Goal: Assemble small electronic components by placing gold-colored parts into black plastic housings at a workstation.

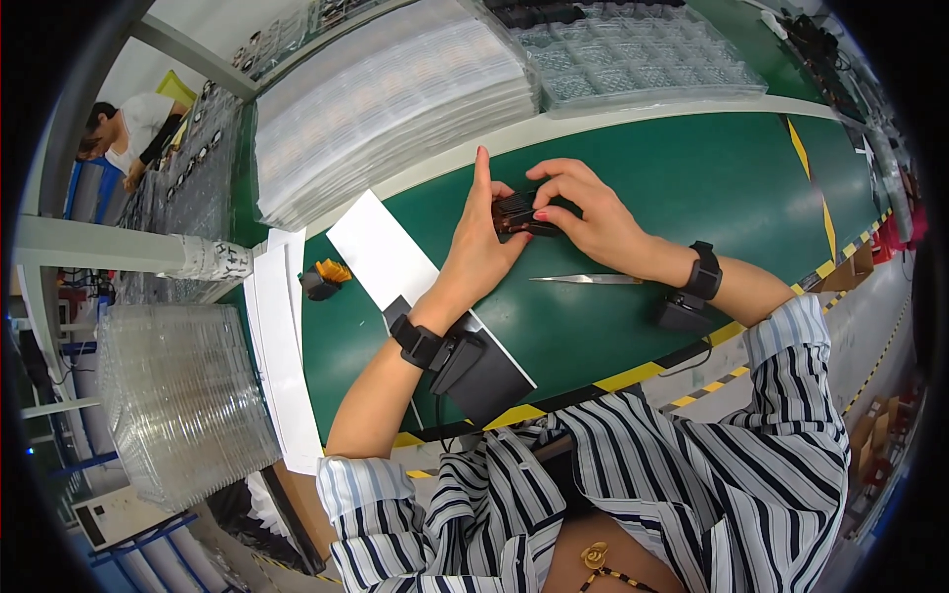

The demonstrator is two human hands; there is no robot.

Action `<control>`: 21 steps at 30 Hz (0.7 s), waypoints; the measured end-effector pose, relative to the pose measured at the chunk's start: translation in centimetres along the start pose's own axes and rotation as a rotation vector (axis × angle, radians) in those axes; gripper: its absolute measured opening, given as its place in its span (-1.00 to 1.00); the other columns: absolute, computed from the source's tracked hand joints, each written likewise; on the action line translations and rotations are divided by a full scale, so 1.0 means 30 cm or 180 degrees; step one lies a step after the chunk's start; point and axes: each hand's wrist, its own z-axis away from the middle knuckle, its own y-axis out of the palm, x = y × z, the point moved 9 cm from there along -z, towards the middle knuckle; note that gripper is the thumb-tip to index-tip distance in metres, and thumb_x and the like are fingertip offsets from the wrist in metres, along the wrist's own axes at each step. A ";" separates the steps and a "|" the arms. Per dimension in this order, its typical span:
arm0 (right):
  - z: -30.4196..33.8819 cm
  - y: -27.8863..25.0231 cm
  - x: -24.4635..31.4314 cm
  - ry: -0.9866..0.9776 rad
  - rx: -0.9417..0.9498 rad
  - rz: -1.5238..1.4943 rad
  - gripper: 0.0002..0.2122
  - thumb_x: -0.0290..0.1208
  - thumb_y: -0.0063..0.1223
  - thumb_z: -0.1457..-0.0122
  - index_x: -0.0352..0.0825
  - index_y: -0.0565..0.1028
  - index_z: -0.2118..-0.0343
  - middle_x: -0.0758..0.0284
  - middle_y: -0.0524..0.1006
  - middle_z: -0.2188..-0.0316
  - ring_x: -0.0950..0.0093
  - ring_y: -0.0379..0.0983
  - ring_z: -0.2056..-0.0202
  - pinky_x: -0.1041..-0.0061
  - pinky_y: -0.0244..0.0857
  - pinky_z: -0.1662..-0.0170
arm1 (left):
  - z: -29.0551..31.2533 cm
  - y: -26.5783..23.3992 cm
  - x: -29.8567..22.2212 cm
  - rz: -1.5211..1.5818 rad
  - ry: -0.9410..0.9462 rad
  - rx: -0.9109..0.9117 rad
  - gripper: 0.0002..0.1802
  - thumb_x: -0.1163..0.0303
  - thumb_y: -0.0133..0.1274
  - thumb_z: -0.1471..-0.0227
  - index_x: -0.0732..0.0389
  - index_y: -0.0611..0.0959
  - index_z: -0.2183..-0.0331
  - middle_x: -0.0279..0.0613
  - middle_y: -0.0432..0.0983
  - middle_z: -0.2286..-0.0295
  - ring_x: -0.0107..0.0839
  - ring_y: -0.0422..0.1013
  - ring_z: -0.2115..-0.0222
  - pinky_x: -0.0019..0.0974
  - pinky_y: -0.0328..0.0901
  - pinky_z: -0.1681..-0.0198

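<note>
Left hand [476, 252], right hand [601, 219]: fingers [565, 188] partly closed on glossy, dark, blocky piece [514, 213] above smooth green mat [568, 336]

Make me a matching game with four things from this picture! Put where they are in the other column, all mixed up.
Things
1. Dark, block-shaped object
2. Slim, pointed silver metal tool
3. Small black-and-orange piece
4. Black-and-yellow striped tape

Places
A. Along the near edge of the smooth green table
B. On the table, to the left of both hands
C. Between the bare left hand and the bare right hand
D. Flat on the table, just nearer the person than the right hand

Right pairs: 1-C, 2-D, 3-B, 4-A
</note>
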 end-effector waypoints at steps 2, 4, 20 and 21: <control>0.035 0.005 -0.053 0.0483 -0.0009 -0.0340 -0.78 -0.60 -0.01 0.03 -0.33 0.38 0.26 0.24 0.28 0.04 0.31 0.19 -0.01 0.43 0.08 -0.02 | -0.001 0.006 -0.003 -0.0012 -0.0025 0.0021 0.07 0.69 0.07 0.26 0.15 -0.24 -0.15 -0.08 0.25 0.24 -0.31 0.30 0.28 -0.34 0.26 0.18; 0.055 0.023 -0.067 0.0546 -0.0043 -0.0682 -0.73 -0.58 -0.03 0.00 -0.33 0.33 0.18 0.24 0.24 0.00 0.33 0.14 -0.05 0.45 0.04 -0.05 | -0.004 0.020 -0.016 -0.0008 0.0047 0.0034 0.07 0.68 0.07 0.26 0.15 -0.23 -0.16 -0.07 0.25 0.24 -0.31 0.30 0.28 -0.34 0.25 0.18; -0.002 0.091 -0.069 0.0543 0.0319 -0.1758 -0.51 -0.52 -0.07 -0.06 -0.40 0.11 -0.08 0.18 0.13 -0.09 0.31 0.05 -0.12 0.44 -0.02 -0.12 | 0.002 -0.013 0.002 0.0105 -0.0042 -0.0123 0.03 0.67 0.06 0.24 0.16 -0.20 -0.15 -0.03 0.24 0.21 -0.22 0.28 0.21 -0.34 0.21 0.12; 0.005 0.090 -0.058 0.0349 0.0626 -0.1027 -0.51 -0.54 -0.07 -0.05 -0.41 0.12 -0.07 0.17 0.14 -0.08 0.28 0.07 -0.10 0.43 0.01 -0.11 | 0.002 -0.011 0.008 0.0261 -0.0148 -0.0028 0.03 0.68 0.05 0.24 0.16 -0.19 -0.15 -0.02 0.24 0.20 -0.21 0.27 0.20 -0.33 0.21 0.11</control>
